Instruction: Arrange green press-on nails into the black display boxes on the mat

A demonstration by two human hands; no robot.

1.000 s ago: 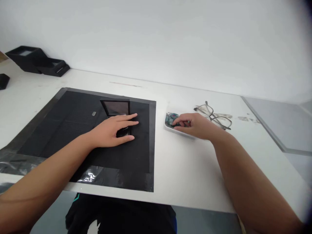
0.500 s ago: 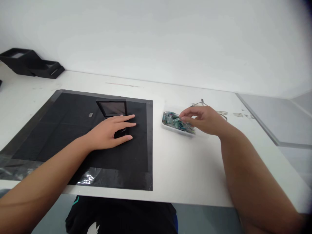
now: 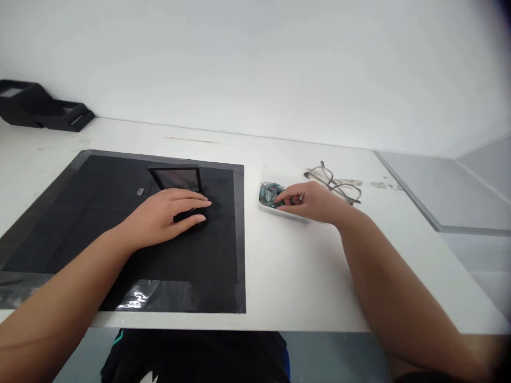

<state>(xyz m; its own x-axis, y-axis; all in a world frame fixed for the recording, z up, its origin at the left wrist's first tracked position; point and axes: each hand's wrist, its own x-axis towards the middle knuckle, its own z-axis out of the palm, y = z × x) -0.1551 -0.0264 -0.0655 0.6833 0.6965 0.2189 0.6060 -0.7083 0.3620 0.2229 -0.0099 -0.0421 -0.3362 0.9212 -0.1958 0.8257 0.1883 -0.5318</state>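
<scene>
My left hand (image 3: pixel 170 215) lies palm down over a small black case (image 3: pixel 184 214), its fingers stretched out. The case stands with its framed lid (image 3: pixel 175 178) raised behind the hand; most of its base is hidden. My right hand (image 3: pixel 309 202) reaches into a shallow clear-white tray (image 3: pixel 284 214) of shiny greenish, glassy-looking pieces (image 3: pixel 268 192). Its thumb and fingertips come together among them, and what lies between them is too small to make out. To the left of the case, a small pale flat piece (image 3: pixel 140 191) sits on the black mat (image 3: pixel 217 255).
Eyeglasses (image 3: pixel 333 183) lie behind my right hand. Black open bins (image 3: pixel 43 106) stand at the far left against the white wall (image 3: pixel 239 64). A grey-edged panel (image 3: pixel 451 197) is at the right. The white table's front edge (image 3: pixel 279 324) is close to my body.
My right hand has moved left and down, further into the tray, uncovering more of the eyeglasses. My left hand's fingers are closer together over the case. The whole view has shifted slightly.
</scene>
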